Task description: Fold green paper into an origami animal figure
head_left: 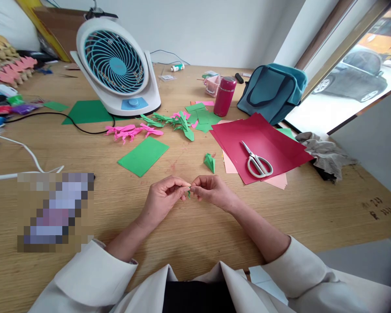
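Note:
Both hands meet low over the middle of the wooden table. My left hand (169, 193) and my right hand (213, 191) are closed, fingertips pinching a small piece of green paper (189, 194) between them. Most of that piece is hidden by the fingers. Just beyond my right hand lies a folded green paper shape (210, 163), pointed at its lower end. A flat green paper sheet (144, 156) rests beyond my left hand. White-handled scissors (258, 163) lie on dark red sheets (228, 134) to the right of my hands.
Pink folded paper figures (132, 131) and green ones (184, 126) lie in a heap farther back. Behind them stand a white fan (115, 65), a red flask (224, 96) and a teal bag (272, 93). A blurred-out object (58, 208) is at left, near a white cable (29, 152).

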Demonstrator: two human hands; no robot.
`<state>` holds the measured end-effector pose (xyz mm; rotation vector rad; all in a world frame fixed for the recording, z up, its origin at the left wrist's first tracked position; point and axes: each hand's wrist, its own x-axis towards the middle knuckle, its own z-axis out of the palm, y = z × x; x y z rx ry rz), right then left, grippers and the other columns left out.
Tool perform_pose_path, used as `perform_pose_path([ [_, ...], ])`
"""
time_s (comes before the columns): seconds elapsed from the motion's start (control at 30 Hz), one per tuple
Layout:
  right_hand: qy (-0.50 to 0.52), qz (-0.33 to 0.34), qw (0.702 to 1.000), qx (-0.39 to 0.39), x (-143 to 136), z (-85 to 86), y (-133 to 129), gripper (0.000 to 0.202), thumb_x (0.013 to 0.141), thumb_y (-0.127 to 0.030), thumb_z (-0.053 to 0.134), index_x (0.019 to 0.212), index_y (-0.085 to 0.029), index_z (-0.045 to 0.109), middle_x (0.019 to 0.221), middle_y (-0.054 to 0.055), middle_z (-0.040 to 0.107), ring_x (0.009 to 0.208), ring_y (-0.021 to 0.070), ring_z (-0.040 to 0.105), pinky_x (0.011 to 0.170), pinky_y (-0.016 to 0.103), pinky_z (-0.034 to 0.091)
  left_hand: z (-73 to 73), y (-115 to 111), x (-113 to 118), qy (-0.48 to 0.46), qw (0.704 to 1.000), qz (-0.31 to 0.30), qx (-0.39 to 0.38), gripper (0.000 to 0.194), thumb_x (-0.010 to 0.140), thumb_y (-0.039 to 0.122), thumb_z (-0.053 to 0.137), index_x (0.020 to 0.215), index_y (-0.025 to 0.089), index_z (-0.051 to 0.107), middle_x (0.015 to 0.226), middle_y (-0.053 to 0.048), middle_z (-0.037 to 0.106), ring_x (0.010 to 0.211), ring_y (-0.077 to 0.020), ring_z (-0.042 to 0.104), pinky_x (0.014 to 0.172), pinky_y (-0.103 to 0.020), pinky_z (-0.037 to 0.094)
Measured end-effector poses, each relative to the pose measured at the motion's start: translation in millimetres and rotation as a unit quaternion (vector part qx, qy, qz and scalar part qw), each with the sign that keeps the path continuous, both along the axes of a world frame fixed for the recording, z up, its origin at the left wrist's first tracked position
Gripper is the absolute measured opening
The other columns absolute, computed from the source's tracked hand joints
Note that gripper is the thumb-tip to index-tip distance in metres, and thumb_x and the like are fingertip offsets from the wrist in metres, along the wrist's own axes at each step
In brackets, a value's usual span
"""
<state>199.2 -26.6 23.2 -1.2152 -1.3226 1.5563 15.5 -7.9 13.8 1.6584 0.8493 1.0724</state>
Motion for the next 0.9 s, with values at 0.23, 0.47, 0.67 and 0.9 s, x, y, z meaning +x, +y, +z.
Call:
perform_pose_path([
  [0.23,0.008,-0.028,1.000,-0.011,0.6,1.5,1.3,0.044,0.062,-0.055,0.082,0.068,-0.015,0.063,0.055,-0.004,0.056,0.050,0.0076,0.046,0.048,0.022,0.032,5.6,-0.8,-1.7,0.010,0.998,-0.004,0.062,0.005,0.085,0.019,0.069,0.084,0.017,0.074,0.075,-0.002,0.068,0.059,-0.0099,0.061,0.054,-0.021,0.050],
  [0.47,0.040,-0.011,0.999,-0.014,0.8,4.0,0.0,0.049,0.063,-0.061,0.080,0.070,-0.015,0.063,0.058,-0.003,0.057,0.051,0.0078,0.047,0.051,0.023,0.035,3.4,-0.5,-4.0,0.026,0.996,-0.007,0.081,0.007,0.084,0.014,0.069,0.085,0.018,0.074,0.076,-0.002,0.070,0.063,-0.0115,0.064,0.056,-0.022,0.050],
  [0.67,0.022,0.003,1.000,-0.002,3.2,0.3,-0.6,0.051,0.068,-0.064,0.075,0.074,-0.015,0.061,0.056,-0.006,0.047,0.050,0.0067,0.036,0.048,0.023,0.025,3.6,-1.9,-4.2,0.076,0.987,0.008,0.141,0.004,0.086,0.016,0.069,0.085,0.017,0.073,0.079,-0.004,0.071,0.068,-0.0126,0.064,0.060,-0.023,0.049],
  [0.9,-0.030,0.009,0.999,0.021,3.1,4.9,-1.6,0.053,0.070,-0.066,0.072,0.073,-0.015,0.060,0.053,-0.008,0.038,0.050,0.0064,0.028,0.047,0.024,0.018,4.7,-3.1,-4.4,0.145,0.962,0.015,0.232,0.007,0.089,0.012,0.065,0.086,0.018,0.068,0.082,-0.001,0.070,0.075,-0.0116,0.065,0.072,-0.022,0.049],
])
